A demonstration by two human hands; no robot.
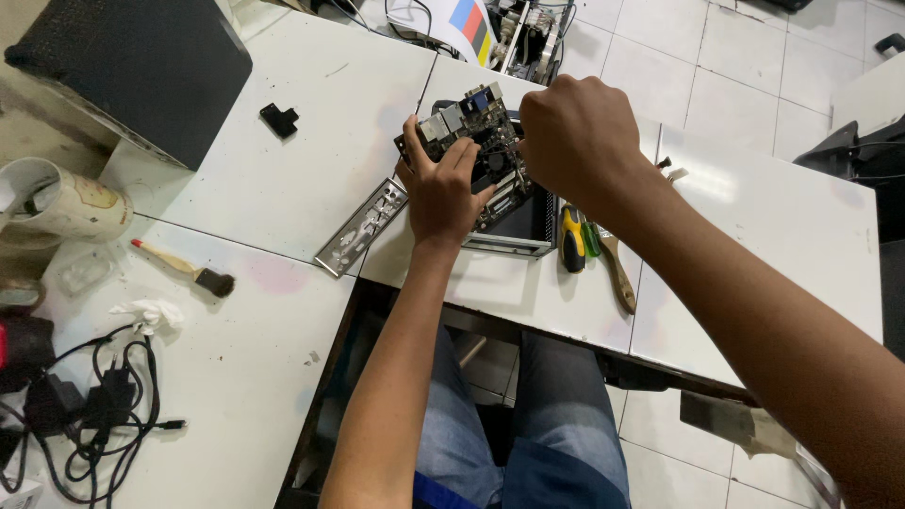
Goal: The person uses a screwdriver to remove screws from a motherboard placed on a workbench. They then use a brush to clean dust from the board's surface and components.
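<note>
A small computer motherboard (467,118) is tilted up over an open black and silver case (528,226) on the white table (283,170). My left hand (441,188) grips the board's near left edge, fingers spread along it. My right hand (577,137) closes on the board's right side from above; what its fingertips pinch is hidden. A silver back-panel plate (361,227) lies flat just left of my left hand.
A yellow-and-black screwdriver (571,238), a green-handled tool (590,238) and a wooden-handled brush (618,273) lie right of the case. Another small brush (184,267), a tissue (151,314), tangled black cables (94,405), a patterned mug (61,203) and a black box (141,66) sit left.
</note>
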